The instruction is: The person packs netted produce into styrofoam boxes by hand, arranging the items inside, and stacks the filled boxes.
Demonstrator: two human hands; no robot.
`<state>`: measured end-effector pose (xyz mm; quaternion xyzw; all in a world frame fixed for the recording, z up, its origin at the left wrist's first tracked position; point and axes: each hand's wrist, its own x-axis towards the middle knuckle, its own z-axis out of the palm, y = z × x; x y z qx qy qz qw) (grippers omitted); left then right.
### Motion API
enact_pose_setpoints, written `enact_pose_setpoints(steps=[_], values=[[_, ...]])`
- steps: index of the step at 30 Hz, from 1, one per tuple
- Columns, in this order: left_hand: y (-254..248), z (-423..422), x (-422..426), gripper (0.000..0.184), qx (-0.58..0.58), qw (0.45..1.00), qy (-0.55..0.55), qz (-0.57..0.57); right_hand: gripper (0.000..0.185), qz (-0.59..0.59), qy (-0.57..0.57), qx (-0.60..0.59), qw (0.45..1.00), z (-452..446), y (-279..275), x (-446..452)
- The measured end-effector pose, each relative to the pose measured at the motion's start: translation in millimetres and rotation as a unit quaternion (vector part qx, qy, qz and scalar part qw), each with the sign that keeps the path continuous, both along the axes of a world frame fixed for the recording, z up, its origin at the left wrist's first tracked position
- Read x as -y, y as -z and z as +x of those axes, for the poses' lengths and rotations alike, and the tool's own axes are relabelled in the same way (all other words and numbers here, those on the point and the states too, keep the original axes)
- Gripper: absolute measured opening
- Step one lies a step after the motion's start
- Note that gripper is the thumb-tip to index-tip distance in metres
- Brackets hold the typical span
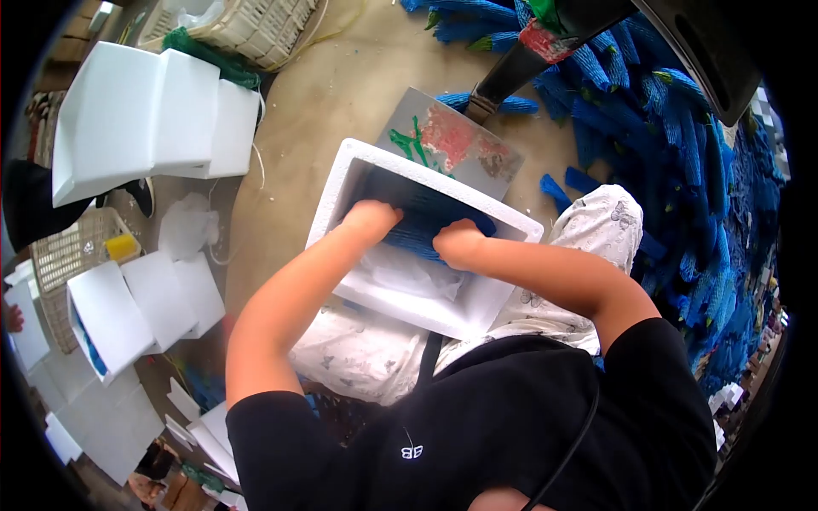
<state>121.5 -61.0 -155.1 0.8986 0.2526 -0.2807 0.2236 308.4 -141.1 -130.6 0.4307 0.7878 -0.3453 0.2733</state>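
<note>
A white foam box (pixel 341 175) sits tilted across my lap. Inside it lie long vegetables in blue net sleeves (pixel 413 237), along the far side. My left hand (pixel 375 220) reaches into the box, fingers curled on the left end of a blue-sleeved vegetable. At the other end, my right hand (pixel 460 244) is also closed on it; its fingertips are partly hidden. Below both hands, a thin clear plastic liner (pixel 413 274) lies crumpled in the near part of the box.
A big heap of blue-sleeved vegetables (pixel 682 162) with green tips lies at the right. Beyond the box are a grey metal plate (pixel 503 166) and a dark machine arm (pixel 520 72). White foam boxes (pixel 111 123) and plastic crates (pixel 264 30) stand on the left.
</note>
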Motion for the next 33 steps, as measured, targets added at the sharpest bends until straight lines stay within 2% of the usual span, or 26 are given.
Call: enact_pose_setpoints(steps=[3,5,6,8,9,11,12,13,14,16,17,18,19,20,21,22,23,24,26,28,29,30,32,33], values=[[21.1,-2.2,9.8,0.023,-0.046,0.996,-0.04,-0.066,0.018,-0.013,0.008,-0.003,1.0,-13.7,16.4,19.5],[45.3,-11.5,21.8,0.023,0.004,0.998,-0.052,0.037,0.017,0.013,-0.042,0.009,0.999,-22.9,32.4,23.3],[53.8,-8.3,21.9,0.021,-0.021,0.997,-0.053,0.052,0.017,0.025,-0.036,0.005,0.999,-22.6,43.9,13.6],[27.5,-9.2,5.3,0.026,0.002,0.997,-0.073,-0.026,0.014,-0.086,0.069,-0.05,0.993,0.9,60.0,16.6],[15.3,-6.0,14.6,0.026,0.005,0.997,-0.069,-0.032,0.011,-0.168,0.176,-0.132,0.961,26.1,38.0,14.2],[-6.6,8.5,6.1,0.029,0.055,0.995,-0.072,0.035,0.011,0.105,0.088,-0.177,0.975,60.1,-12.0,35.1],[-28.9,25.9,12.1,0.045,0.12,0.984,-0.128,-0.019,0.02,0.183,0.144,-0.24,0.942,73.9,-39.1,43.0],[-15.2,24.7,26.7,0.056,0.186,0.98,-0.069,0.017,0.024,0.257,0.203,-0.274,0.904,82.5,-53.6,50.8],[7.2,23.4,40.6,0.068,0.251,0.966,-0.011,0.055,0.027,0.32,0.242,-0.25,0.881,92.0,-56.3,66.8],[40.6,18.0,49.6,0.081,0.194,0.98,0.003,0.03,0.04,0.414,0.359,-0.188,0.815,97.5,-59.3,96.0],[36.6,18.3,48.1,0.079,0.173,0.984,0.0,0.03,0.049,0.279,0.544,-0.182,0.77,89.6,-52.9,103.5],[37.1,18.4,48.0,0.081,0.167,0.986,-0.015,0.012,0.058,0.13,0.702,-0.177,0.678,79.7,-35.4,109.4],[29.7,19.8,47.1,0.082,0.141,0.99,-0.015,0.002,0.067,0.1,0.706,-0.251,0.654,76.0,3.4,119.8],[24.5,25.2,39.8,0.082,0.116,0.993,-0.01,-0.005,0.072,0.046,0.694,-0.18,0.696,82.2,-5.4,98.1],[26.3,30.8,35.4,0.083,0.114,0.992,-0.053,0.007,0.07,0.066,0.668,-0.164,0.722,93.0,-14.3,65.8],[29.2,35.4,30.1,0.085,0.112,0.989,-0.096,0.016,0.058,0.116,0.61,-0.139,0.771,106.6,-15.4,31.2],[21.0,43.3,22.4,0.07,0.18,0.973,-0.12,0.083,0.046,0.122,0.552,-0.126,0.815,119.5,-15.8,-10.4],[22.1,42.9,12.4,0.07,0.186,0.974,-0.099,0.081,0.044,0.16,0.494,-0.11,0.847,129.8,-9.6,-43.6],[19.5,42.9,-6.5,0.046,0.207,0.972,-0.058,0.094,0.046,0.132,0.413,-0.089,0.897,157.7,-25.0,-84.4],[21.5,66.2,-9.4,0.023,0.286,0.956,-0.024,0.067,0.051,0.075,0.382,-0.075,0.918,172.2,-31.5,-90.1],[29.7,84.6,-6.6,0.018,0.261,0.964,-0.045,0.025,0.052,0.096,0.383,-0.096,0.914,178.8,-29.9,-81.6],[51.0,95.6,-7.5,0.015,0.243,0.967,-0.04,0.06,0.052,0.107,0.384,-0.119,0.909,180.5,-23.4,-74.2],[61.4,109.2,10.4,0.014,0.263,0.948,-0.067,0.167,0.055,0.059,0.412,-0.152,0.897,185.3,-28.3,-75.2],[61.9,105.8,13.8,0.014,0.255,0.951,-0.063,0.164,0.056,0.058,0.415,-0.196,0.887,191.1,-20.0,-69.1]])
